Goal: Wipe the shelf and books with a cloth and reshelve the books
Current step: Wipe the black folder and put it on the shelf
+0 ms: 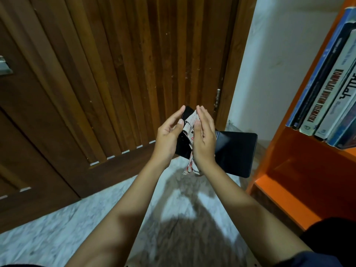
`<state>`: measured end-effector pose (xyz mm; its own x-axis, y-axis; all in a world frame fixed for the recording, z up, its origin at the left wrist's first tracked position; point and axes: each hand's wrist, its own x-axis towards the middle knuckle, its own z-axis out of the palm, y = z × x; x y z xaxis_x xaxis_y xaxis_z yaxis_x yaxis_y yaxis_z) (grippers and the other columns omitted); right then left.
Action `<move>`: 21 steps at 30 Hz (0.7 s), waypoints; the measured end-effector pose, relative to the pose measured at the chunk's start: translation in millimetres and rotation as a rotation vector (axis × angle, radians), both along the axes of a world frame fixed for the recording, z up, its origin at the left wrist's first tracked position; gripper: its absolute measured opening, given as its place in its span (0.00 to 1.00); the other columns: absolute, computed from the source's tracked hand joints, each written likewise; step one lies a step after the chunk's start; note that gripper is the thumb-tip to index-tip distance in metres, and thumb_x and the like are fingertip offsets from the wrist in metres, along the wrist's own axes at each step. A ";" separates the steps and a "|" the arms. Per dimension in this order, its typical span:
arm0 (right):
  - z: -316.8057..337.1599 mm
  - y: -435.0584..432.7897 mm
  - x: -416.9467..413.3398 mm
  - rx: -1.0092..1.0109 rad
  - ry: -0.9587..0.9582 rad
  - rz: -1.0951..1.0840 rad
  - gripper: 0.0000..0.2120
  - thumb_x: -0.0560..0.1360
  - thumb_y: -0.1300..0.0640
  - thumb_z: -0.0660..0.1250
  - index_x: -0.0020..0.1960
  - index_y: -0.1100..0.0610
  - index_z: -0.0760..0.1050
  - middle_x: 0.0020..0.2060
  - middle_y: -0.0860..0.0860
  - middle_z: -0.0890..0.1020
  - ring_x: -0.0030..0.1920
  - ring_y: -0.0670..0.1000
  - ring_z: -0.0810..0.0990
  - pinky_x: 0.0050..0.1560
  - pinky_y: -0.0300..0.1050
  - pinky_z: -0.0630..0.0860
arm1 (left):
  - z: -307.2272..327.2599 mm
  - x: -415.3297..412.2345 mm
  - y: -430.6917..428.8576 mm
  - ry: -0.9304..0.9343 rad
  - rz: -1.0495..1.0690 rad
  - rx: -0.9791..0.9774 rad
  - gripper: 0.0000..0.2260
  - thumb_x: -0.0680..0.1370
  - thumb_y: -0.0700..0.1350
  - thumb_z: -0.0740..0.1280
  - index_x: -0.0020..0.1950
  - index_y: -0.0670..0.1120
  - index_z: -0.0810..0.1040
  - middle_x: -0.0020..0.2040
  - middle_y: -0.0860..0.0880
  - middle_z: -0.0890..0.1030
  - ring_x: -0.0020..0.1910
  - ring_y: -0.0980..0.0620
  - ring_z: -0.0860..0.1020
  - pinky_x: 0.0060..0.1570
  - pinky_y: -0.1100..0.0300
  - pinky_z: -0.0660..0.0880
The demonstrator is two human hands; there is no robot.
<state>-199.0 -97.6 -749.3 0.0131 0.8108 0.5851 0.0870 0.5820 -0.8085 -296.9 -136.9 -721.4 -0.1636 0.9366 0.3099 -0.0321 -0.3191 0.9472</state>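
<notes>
I hold a black glossy book (235,153) in front of me above the floor. My left hand (167,137) grips its left end, fingers curled round the top edge and thumb on the cover. My right hand (205,135) presses a pale patterned cloth (188,123) flat against the cover with straight fingers. The cloth's loose end hangs below my right wrist. At the right stands the orange shelf (289,147), with several books (327,93) leaning upright on its upper board.
A brown slatted wooden door (115,74) fills the view ahead, close behind the book. Below is a white marbled floor (57,218). A white wall (279,64) runs between door and shelf. The shelf's lower orange board (269,185) shows nothing on it.
</notes>
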 end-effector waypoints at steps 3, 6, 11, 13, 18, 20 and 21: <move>0.3 1.1 1.9 0.038 -0.070 0.073 0.17 0.81 0.58 0.56 0.70 0.56 0.68 0.71 0.51 0.66 0.73 0.48 0.61 0.66 0.27 0.59 | 4.0 -5.9 -0.8 0.009 -0.009 -0.006 0.16 0.80 0.42 0.62 0.68 0.49 0.71 0.69 0.46 0.73 0.69 0.47 0.70 0.69 0.45 0.65; -5.9 0.2 5.7 0.112 -0.196 0.141 0.18 0.81 0.58 0.57 0.70 0.55 0.67 0.71 0.47 0.65 0.75 0.46 0.58 0.72 0.37 0.59 | 9.0 -11.9 -1.0 0.028 0.024 -0.007 0.16 0.81 0.40 0.60 0.69 0.45 0.70 0.69 0.46 0.72 0.69 0.49 0.69 0.69 0.51 0.66; -24.0 0.1 10.0 0.238 -0.410 0.184 0.20 0.80 0.56 0.58 0.71 0.57 0.65 0.73 0.50 0.63 0.75 0.47 0.56 0.75 0.57 0.54 | 9.5 -22.1 2.7 0.015 0.060 -0.027 0.14 0.81 0.43 0.60 0.63 0.56 0.75 0.67 0.46 0.74 0.68 0.45 0.71 0.67 0.41 0.66; -26.3 1.0 11.9 0.172 -0.389 0.146 0.22 0.80 0.55 0.57 0.74 0.52 0.61 0.74 0.47 0.59 0.76 0.46 0.53 0.74 0.61 0.55 | 14.1 -20.3 1.5 0.007 0.045 -0.030 0.14 0.81 0.41 0.60 0.65 0.53 0.75 0.65 0.48 0.76 0.65 0.49 0.74 0.65 0.47 0.71; -17.5 3.3 15.1 0.046 -0.347 0.056 0.25 0.81 0.50 0.56 0.73 0.40 0.50 0.75 0.42 0.50 0.76 0.45 0.46 0.75 0.59 0.51 | 25.9 -18.9 1.6 0.015 -0.025 -0.034 0.14 0.81 0.40 0.60 0.65 0.49 0.74 0.63 0.47 0.77 0.59 0.49 0.78 0.54 0.59 0.78; -11.1 6.0 16.4 0.034 -0.343 0.032 0.25 0.80 0.48 0.57 0.73 0.40 0.51 0.73 0.43 0.55 0.76 0.46 0.50 0.75 0.58 0.52 | 30.4 -20.0 2.9 0.013 -0.056 -0.065 0.13 0.81 0.41 0.60 0.63 0.51 0.75 0.62 0.46 0.78 0.57 0.48 0.79 0.48 0.60 0.79; -7.7 7.9 17.3 0.011 -0.320 0.034 0.25 0.79 0.48 0.57 0.73 0.40 0.52 0.70 0.45 0.60 0.74 0.47 0.55 0.73 0.55 0.57 | 32.1 -20.7 3.6 0.017 -0.068 -0.083 0.13 0.81 0.41 0.61 0.63 0.51 0.76 0.62 0.46 0.78 0.56 0.47 0.79 0.47 0.60 0.79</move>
